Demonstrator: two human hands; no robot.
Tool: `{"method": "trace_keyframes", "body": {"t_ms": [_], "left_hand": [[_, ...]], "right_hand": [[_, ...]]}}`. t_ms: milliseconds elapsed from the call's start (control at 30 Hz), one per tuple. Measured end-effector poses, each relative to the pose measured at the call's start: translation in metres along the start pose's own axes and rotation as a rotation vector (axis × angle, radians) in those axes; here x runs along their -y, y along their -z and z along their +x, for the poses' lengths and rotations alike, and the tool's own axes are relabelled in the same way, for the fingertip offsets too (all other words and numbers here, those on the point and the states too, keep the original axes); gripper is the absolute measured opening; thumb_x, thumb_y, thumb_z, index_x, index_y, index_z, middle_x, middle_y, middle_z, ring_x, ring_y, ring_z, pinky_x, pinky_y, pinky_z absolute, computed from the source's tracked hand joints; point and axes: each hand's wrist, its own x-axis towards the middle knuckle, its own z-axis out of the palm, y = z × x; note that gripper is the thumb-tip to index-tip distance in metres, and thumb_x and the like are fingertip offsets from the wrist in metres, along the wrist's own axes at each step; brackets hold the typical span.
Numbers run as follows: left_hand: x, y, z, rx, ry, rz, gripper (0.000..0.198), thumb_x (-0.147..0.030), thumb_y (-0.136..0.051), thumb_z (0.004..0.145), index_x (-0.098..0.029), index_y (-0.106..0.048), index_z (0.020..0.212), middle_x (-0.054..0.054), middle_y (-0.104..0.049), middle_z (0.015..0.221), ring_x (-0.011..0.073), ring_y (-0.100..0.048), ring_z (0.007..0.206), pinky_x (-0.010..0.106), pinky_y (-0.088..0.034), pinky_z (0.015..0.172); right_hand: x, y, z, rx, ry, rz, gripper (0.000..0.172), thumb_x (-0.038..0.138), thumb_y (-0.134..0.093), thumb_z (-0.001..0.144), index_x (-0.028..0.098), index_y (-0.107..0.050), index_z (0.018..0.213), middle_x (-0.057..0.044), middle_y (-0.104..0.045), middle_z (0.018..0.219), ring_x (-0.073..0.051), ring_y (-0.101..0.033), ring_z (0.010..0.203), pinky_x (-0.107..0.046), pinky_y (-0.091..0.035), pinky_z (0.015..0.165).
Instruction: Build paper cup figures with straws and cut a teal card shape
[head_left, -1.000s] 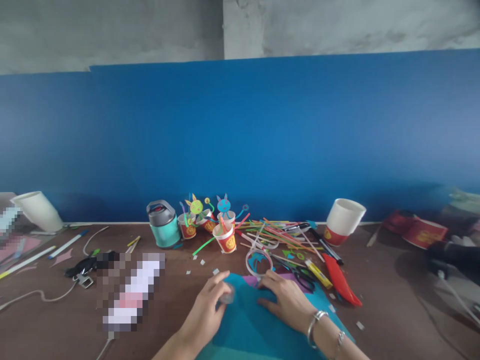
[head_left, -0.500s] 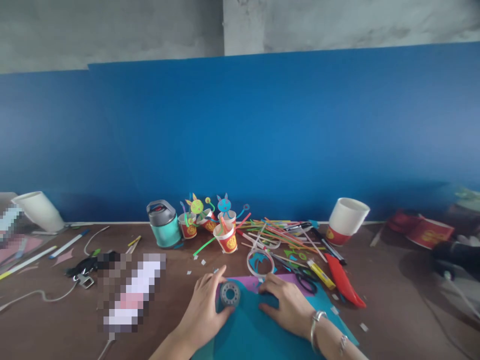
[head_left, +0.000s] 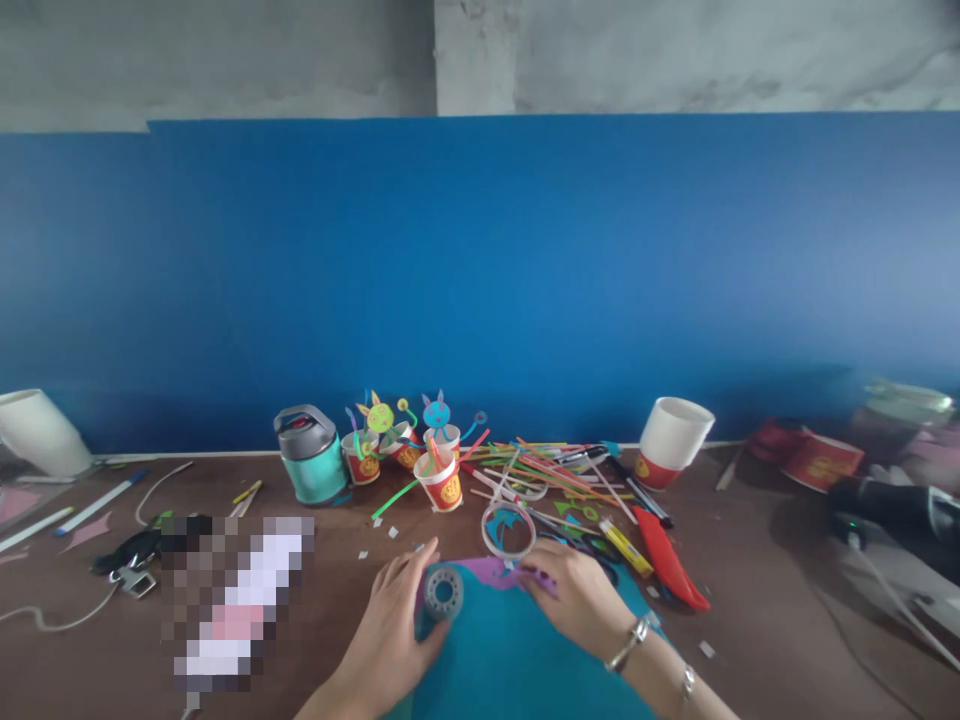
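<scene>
My left hand (head_left: 390, 635) rests on the left edge of a teal paper sheet (head_left: 510, 660), thumb and fingers closed around a small grey tape roll (head_left: 443, 592) that stands on the sheet. My right hand (head_left: 581, 610), with bracelets at the wrist, lies on the sheet's far edge over a purple paper piece (head_left: 491, 572); its fingertips are pinched together there, and what they hold is too small to make out. A clear tape ring (head_left: 508, 528) lies just beyond both hands.
Small decorated paper cups (head_left: 439, 480), a teal flask (head_left: 309, 455), a heap of coloured straws (head_left: 555, 465), scissors, a yellow marker (head_left: 625, 546), a red cutter (head_left: 664, 560) and a big paper cup (head_left: 671, 440) stand along the blue wall. Cables and keys lie left.
The grey tape roll, first flat under my left fingers, now stands upright between thumb and fingers. My right fingertips moved onto the purple piece. The view shifted slightly right.
</scene>
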Motion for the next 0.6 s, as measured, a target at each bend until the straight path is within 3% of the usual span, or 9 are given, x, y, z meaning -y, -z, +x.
{"method": "trace_keyframes", "body": {"t_ms": [100,200,300,367,433,600], "left_hand": [[0.005,-0.003,-0.001,-0.029,-0.016,0.073,0.072,-0.025,-0.067,0.072,-0.021,-0.040,0.139,0.014,-0.058,0.131,0.0329,-0.053,0.119,0.052,-0.044,0.098],[0.001,-0.002,-0.001,-0.071,-0.090,0.165,0.087,-0.031,-0.074,0.066,-0.020,-0.035,0.143,0.017,-0.050,0.140,0.0381,-0.047,0.126,0.055,-0.042,0.100],[-0.012,-0.006,0.000,0.051,-0.372,0.216,0.088,-0.044,-0.073,0.070,-0.025,-0.031,0.145,0.013,-0.044,0.145,0.0369,-0.040,0.132,0.051,-0.038,0.105],[-0.019,-0.017,-0.001,0.163,-0.586,0.237,0.064,-0.039,-0.061,0.085,-0.030,-0.035,0.142,0.007,-0.052,0.139,0.0295,-0.048,0.128,0.043,-0.039,0.105],[-0.022,-0.032,-0.003,0.138,-0.682,0.287,0.040,-0.022,-0.047,0.094,-0.034,-0.046,0.132,0.001,-0.063,0.128,0.0211,-0.058,0.118,0.033,-0.044,0.100],[-0.022,-0.051,-0.008,0.041,-0.826,0.358,0.030,-0.022,-0.037,0.098,-0.021,-0.054,0.122,0.004,-0.068,0.120,0.0181,-0.063,0.110,0.026,-0.048,0.093]], "right_hand": [[-0.016,0.020,0.002,-0.142,-0.105,-0.049,0.027,0.025,-0.044,0.086,0.023,-0.070,0.084,-0.004,-0.072,0.088,-0.020,-0.065,0.080,-0.029,-0.046,0.072],[-0.039,0.040,0.005,-0.230,-0.241,-0.128,0.027,0.027,-0.044,0.085,0.024,-0.070,0.085,-0.004,-0.074,0.088,-0.021,-0.066,0.078,-0.029,-0.046,0.067],[-0.057,0.052,0.007,-0.233,-0.330,-0.175,0.027,0.027,-0.044,0.085,0.025,-0.071,0.083,-0.004,-0.075,0.085,-0.022,-0.067,0.076,-0.029,-0.044,0.065],[-0.062,0.055,0.009,-0.254,-0.344,-0.144,0.026,0.028,-0.046,0.083,0.026,-0.072,0.082,-0.004,-0.075,0.085,-0.023,-0.067,0.077,-0.030,-0.044,0.066],[-0.063,0.057,0.011,-0.286,-0.348,0.012,0.023,0.031,-0.050,0.080,0.024,-0.072,0.078,-0.005,-0.074,0.080,-0.022,-0.066,0.074,-0.030,-0.045,0.065],[-0.064,0.066,0.016,-0.331,-0.367,0.888,0.038,0.048,-0.064,0.072,0.014,-0.071,0.085,-0.007,-0.069,0.070,-0.018,-0.062,0.060,-0.027,-0.045,0.052]]}}
